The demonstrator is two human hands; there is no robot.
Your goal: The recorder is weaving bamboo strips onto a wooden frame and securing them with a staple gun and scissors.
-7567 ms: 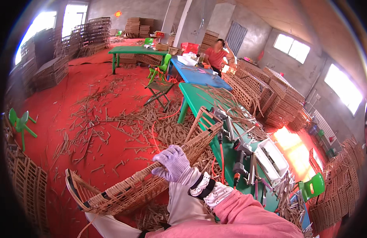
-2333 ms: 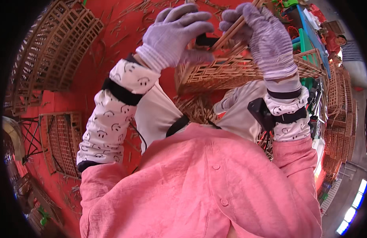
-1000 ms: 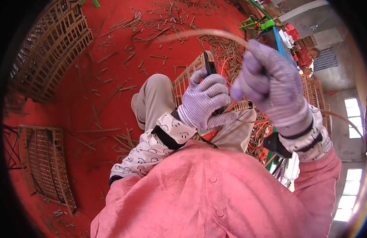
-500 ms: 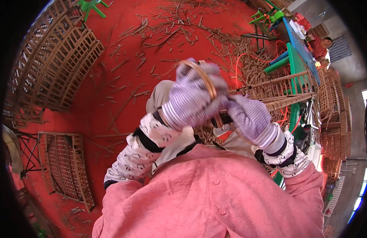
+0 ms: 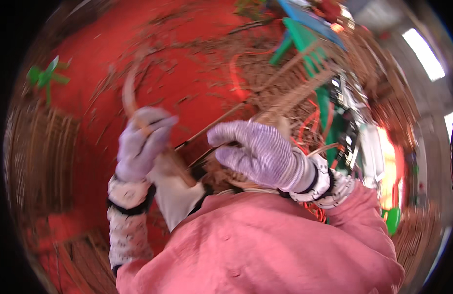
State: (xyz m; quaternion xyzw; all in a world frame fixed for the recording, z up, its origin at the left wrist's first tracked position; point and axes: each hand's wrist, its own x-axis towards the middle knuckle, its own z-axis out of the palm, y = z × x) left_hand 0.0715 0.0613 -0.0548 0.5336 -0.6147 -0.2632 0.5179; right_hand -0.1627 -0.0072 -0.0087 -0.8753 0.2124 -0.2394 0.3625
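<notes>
Both my hands wear lilac striped knit gloves. My left hand is closed around a tan rattan strip, whose blurred free end curves up and away over the floor. My right hand is apart from it, with a gap between its thumb and curved fingers and nothing seen between them. Beyond the right hand lies a wooden frame with long bars, its near end reaching toward my lap and partly hidden by my hands.
Cut strips litter the red floor. A green stool stands at the far left, above stacked lattice panels. To the right are a green table, orange cords, tools and stacked brown wickerwork.
My hands, together before around a looped strip, have come apart. The left has moved left with the strip, now stretched out; the right has opened. The whole view has turned to the right.
</notes>
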